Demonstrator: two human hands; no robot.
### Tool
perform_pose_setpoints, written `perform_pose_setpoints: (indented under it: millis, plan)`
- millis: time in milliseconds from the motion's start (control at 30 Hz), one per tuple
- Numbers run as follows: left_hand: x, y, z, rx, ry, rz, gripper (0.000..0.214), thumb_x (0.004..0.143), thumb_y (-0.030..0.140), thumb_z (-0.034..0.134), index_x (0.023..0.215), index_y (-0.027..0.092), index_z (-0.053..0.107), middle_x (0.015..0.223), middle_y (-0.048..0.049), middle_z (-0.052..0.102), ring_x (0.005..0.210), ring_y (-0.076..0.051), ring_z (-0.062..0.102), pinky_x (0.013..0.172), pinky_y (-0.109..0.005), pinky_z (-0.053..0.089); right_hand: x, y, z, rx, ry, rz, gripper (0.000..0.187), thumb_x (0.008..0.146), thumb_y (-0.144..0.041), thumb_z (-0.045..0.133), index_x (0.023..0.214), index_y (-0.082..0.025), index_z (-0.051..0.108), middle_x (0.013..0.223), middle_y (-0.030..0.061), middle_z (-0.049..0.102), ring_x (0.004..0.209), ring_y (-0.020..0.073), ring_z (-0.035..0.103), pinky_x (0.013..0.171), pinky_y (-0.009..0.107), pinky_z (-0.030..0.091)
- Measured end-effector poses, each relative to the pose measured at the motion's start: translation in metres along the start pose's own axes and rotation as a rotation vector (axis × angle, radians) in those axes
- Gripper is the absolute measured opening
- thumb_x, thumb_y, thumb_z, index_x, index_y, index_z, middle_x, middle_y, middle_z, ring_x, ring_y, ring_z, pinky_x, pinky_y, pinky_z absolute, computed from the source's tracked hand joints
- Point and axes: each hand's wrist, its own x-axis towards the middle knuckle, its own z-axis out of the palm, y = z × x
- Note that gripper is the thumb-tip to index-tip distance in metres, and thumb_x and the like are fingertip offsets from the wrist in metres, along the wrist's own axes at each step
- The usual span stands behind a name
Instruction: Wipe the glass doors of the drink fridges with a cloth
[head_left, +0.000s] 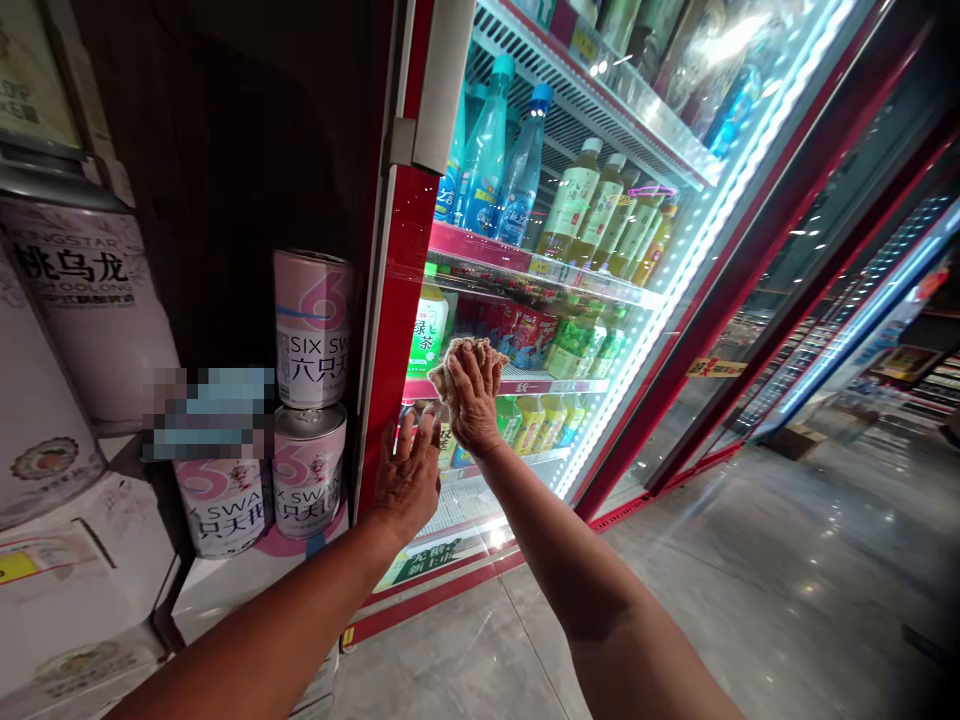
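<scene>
My right hand [474,398] presses a crumpled tan cloth [455,361] against the glass door [652,330] of a drinks fridge, at mid height near its left edge. Its fingers are closed on the cloth. My left hand [406,476] lies flat with fingers spread on the glass just below, beside the red door frame [394,290]. Behind the glass, shelves hold blue water bottles [501,165], yellow tea bottles [600,215] and green bottles [429,325].
Large pink and white "Six Swans" display cans [311,330] are stacked left of the fridge, with bigger white cans [90,300] and cardboard boxes [67,590] further left. A grey polished floor [750,580] stretches right. More glass fridge doors [847,330] continue along the right.
</scene>
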Motion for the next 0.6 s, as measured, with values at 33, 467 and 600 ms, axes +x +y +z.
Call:
perform_pose_setpoints:
  millis: [33,467,600]
  plan:
    - [-0.001,0.0,0.0,0.0,-0.012,-0.016,0.063,0.088,0.027,0.063,0.149,0.014,0.053,0.167,-0.0126,0.039,0.154,-0.04,0.031,0.128,-0.059,0.027,0.0,-0.003,-0.001,0.011,-0.016,-0.029,0.056,0.099,-0.032,0.056,0.155,-0.023,0.049,0.167,0.0083,0.041,0.165,0.028,-0.003,0.133,0.059,0.009]
    - [-0.006,-0.009,-0.007,0.005,-0.109,0.017,0.057,0.093,0.023,0.055,0.148,0.009,0.054,0.162,-0.0192,0.043,0.152,-0.042,0.033,0.13,-0.062,0.019,0.025,-0.019,-0.006,0.002,-0.084,-0.162,0.053,0.099,-0.031,0.056,0.152,-0.028,0.053,0.164,0.0053,0.048,0.165,0.0285,0.007,0.133,0.059,0.004]
    - [-0.007,-0.011,-0.01,0.01,-0.126,0.033,0.06,0.094,0.022,0.051,0.153,0.007,0.047,0.16,-0.0211,0.045,0.154,-0.041,0.03,0.131,-0.061,0.018,0.028,-0.02,-0.011,0.024,-0.14,-0.262,0.051,0.102,-0.025,0.052,0.152,-0.032,0.053,0.16,0.0026,0.053,0.164,0.0232,0.014,0.134,0.055,0.005]
